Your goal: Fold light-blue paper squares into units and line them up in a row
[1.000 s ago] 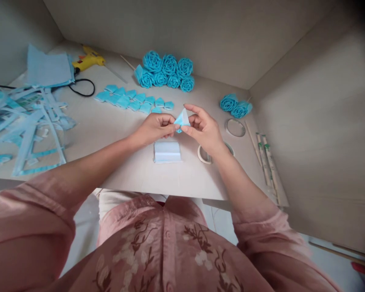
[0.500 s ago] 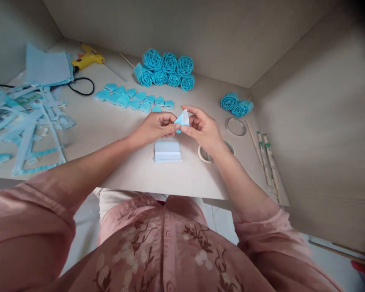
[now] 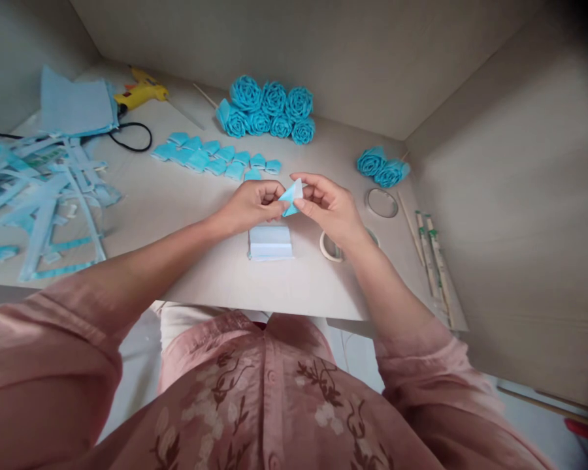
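Between my two hands is a small folded piece of blue fabric (image 3: pixel 292 198), pointed at the top, one face bright blue and the other pale. My left hand (image 3: pixel 259 203) pinches its left lower edge with thumb and fingers. On the other side, the thumb and fingers of my right hand (image 3: pixel 330 205) grip the pale edge, index finger raised near the tip. Just below lies a stack of pale fabric pieces (image 3: pixel 270 243). Beyond my hands, folded blue petals (image 3: pixel 215 160) lie in rows.
Blue fabric roses (image 3: pixel 269 109) lie at the back, with two more roses (image 3: pixel 382 168) at right. At left are a yellow glue gun (image 3: pixel 142 93), fabric sheets (image 3: pixel 76 108) and a heap of strips (image 3: pixel 53 202). Tape rolls (image 3: pixel 381 203) and wrapped sticks (image 3: pixel 436 258) lie right.
The folded fabric has shifted slightly left and tilted, and my right thumb has moved a little up along its pale edge. Both hands keep hold of it.
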The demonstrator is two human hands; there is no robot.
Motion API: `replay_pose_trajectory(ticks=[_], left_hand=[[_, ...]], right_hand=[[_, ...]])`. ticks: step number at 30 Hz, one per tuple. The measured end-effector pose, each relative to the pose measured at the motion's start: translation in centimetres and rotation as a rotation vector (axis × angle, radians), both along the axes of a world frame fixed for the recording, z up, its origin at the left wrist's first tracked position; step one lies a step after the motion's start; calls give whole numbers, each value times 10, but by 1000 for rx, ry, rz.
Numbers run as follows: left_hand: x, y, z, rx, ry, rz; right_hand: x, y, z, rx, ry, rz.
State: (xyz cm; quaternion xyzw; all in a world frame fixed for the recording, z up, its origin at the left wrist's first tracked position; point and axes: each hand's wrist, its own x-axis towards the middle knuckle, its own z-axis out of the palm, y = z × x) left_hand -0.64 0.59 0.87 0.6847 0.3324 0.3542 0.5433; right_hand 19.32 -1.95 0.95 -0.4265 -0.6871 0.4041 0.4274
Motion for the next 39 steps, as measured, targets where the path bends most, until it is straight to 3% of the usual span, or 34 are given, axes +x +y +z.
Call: replay_pose_trajectory(ticks=[6,18,23,28,33,39], left_hand=[[1,-1,0,-60,-13,-39],[0,-2,0,-15,0,-63],[1,-3,0,31,21,-74],[0,-3,2,-80,-22,-102],[-2,-6,8,-180,-99,-108],[-1,-8,12,-257,-114,-85]], right_hand=[[-2,0,-1,21,12,-33],[-6,0,-3,-20,53,-59],[-8,-3,0,101,-46,-145],[-8,-11,8,339,-228,-205],[-2,-6,7,557,-406,-131],[3,-1,2,583,-449,-86]])
